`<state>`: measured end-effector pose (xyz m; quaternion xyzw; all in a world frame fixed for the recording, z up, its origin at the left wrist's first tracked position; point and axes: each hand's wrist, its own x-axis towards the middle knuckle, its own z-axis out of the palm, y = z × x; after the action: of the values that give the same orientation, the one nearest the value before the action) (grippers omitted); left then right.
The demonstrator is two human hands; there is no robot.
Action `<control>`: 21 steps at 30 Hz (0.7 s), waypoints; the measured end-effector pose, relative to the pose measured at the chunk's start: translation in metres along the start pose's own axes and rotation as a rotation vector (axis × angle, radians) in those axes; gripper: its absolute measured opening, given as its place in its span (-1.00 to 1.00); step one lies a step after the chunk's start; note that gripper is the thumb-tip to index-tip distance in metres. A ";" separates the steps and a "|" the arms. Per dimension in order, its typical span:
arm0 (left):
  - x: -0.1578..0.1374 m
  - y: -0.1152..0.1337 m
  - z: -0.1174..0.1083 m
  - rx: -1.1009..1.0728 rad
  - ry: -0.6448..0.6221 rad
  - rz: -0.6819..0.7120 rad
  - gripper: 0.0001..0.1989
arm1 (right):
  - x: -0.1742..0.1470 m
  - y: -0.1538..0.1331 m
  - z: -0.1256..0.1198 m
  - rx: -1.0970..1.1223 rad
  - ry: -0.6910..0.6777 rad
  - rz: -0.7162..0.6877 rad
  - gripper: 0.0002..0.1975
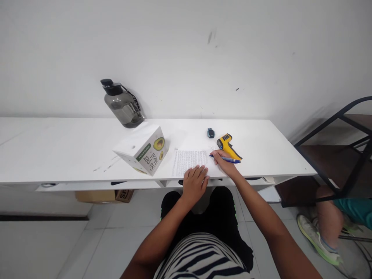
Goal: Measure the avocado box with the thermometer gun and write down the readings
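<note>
A sheet of paper [186,157] covered with rows of handwriting lies at the front edge of the white desk. My left hand [195,181] rests flat on its lower part, fingers stretched out. In my right hand [222,162] is a blue pen [231,159], gripped near its tip, which points at the right side of the sheet. Just beyond that hand lies a yellow and black infrared thermometer gun [228,146]. A small dark watch-like device [210,133] sits behind the paper.
Left of the paper stands a white "Super Meal" box [145,153], with a grey water bottle [122,104] behind it against the wall. Below the desk [58,155] is a cardboard box [101,195]. At right are a black metal frame [343,155] and another person's leg [328,217].
</note>
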<state>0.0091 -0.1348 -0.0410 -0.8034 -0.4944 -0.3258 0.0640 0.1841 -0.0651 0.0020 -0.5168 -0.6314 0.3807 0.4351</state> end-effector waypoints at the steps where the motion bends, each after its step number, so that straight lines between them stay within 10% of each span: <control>1: 0.000 0.000 0.000 0.000 -0.002 0.001 -0.69 | 0.000 0.000 0.000 -0.004 -0.001 0.000 -0.59; 21: 0.003 0.002 -0.005 0.024 -0.061 0.011 -0.70 | 0.002 0.006 0.002 -0.038 0.039 0.017 -0.68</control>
<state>0.0092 -0.1354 -0.0347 -0.8148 -0.4955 -0.2948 0.0601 0.1844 -0.0625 -0.0038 -0.5374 -0.6256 0.3622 0.4343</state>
